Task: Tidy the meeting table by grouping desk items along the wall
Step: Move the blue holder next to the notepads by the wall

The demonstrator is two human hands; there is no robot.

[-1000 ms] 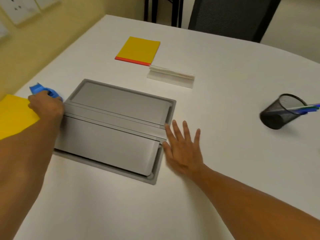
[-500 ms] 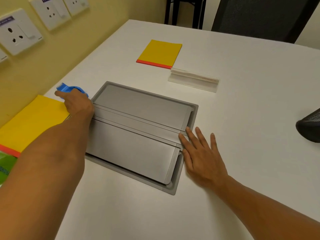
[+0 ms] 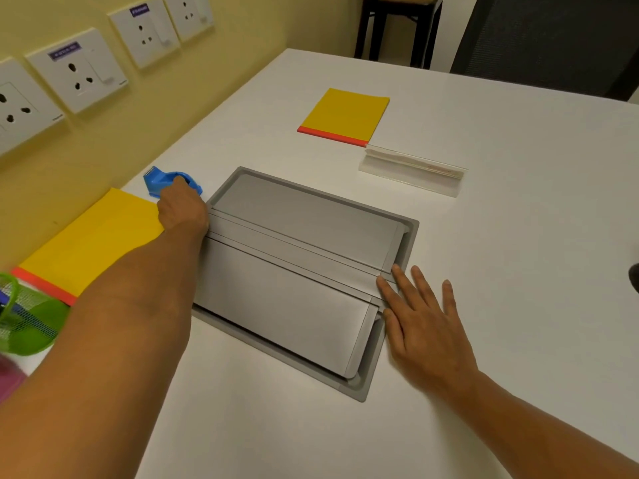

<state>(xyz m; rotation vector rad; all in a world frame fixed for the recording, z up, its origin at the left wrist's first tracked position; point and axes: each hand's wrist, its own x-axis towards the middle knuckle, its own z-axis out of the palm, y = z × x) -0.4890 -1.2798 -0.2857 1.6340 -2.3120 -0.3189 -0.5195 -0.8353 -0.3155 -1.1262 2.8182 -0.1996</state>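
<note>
My left hand (image 3: pixel 183 210) reaches to the wall side of the white table (image 3: pixel 518 236) and grips the rear of a blue tape dispenser (image 3: pixel 162 181), fingers curled over it. The dispenser sits on the table close to the yellow wall, just beyond a yellow notepad with a red edge (image 3: pixel 86 243). My right hand (image 3: pixel 425 326) lies flat on the table, fingers straight, touching the right rim of the grey cable flap box (image 3: pixel 304 264). A second yellow notepad (image 3: pixel 345 115) and a clear name-card holder (image 3: pixel 411 171) lie farther out on the table.
A green mesh cup (image 3: pixel 24 319) lies at the left edge, next to the near notepad. The dark rim of a black mesh pen holder (image 3: pixel 634 281) shows at the right edge. Wall sockets (image 3: pixel 76 70) line the wall. A dark chair (image 3: pixel 553 39) stands beyond the far table edge.
The view has swung toward the wall, so the sockets appear and the black pen holder slips almost out of view. More of the blue dispenser shows beyond my left fingers. My right hand stays flat.
</note>
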